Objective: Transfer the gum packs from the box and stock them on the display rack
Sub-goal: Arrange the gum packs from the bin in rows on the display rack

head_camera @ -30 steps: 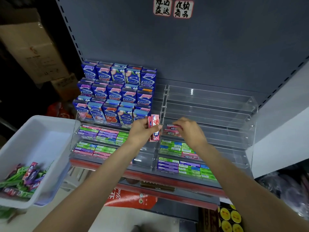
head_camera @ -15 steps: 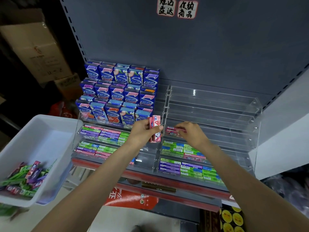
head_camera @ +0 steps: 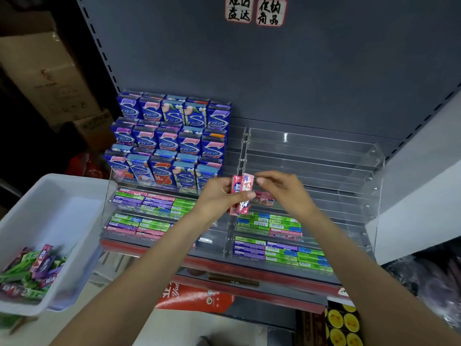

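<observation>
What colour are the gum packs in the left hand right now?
Pink-red with white and blue print, seen in the head view: gum packs held by the left hand.

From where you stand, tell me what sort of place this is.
Most likely a small shop's stocking area: a clear display rack on a metal shelf holds rows of gum packs, handwritten labels hang above, and cardboard boxes are stacked beside it.

Pink gum packs (head_camera: 242,193) upright, fanned, center frame. White box (head_camera: 57,211) at 8 o'clock, loose packs (head_camera: 30,273) inside. Acrylic rack (head_camera: 311,168) at 2 o'clock, lower tiers stocked.
</observation>
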Action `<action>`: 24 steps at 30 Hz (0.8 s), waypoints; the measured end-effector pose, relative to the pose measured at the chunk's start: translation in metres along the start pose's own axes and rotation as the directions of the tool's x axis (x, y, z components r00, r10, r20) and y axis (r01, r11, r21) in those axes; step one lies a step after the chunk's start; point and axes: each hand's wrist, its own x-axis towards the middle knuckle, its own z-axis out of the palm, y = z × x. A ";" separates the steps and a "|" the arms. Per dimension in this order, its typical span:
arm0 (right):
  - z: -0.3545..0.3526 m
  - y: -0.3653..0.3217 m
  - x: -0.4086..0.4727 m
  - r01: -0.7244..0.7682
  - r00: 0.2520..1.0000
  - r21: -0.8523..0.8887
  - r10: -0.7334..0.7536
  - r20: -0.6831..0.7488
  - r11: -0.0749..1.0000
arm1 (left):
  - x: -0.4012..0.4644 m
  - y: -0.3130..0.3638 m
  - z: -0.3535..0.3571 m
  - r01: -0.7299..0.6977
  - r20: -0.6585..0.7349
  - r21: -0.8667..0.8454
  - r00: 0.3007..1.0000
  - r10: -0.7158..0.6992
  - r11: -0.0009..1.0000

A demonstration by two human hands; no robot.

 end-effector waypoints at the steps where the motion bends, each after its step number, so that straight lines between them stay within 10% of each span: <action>1: 0.000 -0.005 -0.002 -0.030 0.999 0.107 0.025 0.040 0.994 | 0.001 0.001 0.003 -0.016 0.018 0.019 1.000 0.016 1.000; 8: -0.015 -0.009 -0.006 -0.111 0.991 0.414 0.130 -0.017 0.903 | 0.004 0.007 0.006 -0.010 0.028 -0.085 1.000 0.012 0.996; 24: -0.024 -0.003 -0.014 -0.070 0.996 0.170 0.058 0.073 0.983 | 0.024 0.007 0.020 -0.167 -0.051 0.037 0.984 0.169 0.985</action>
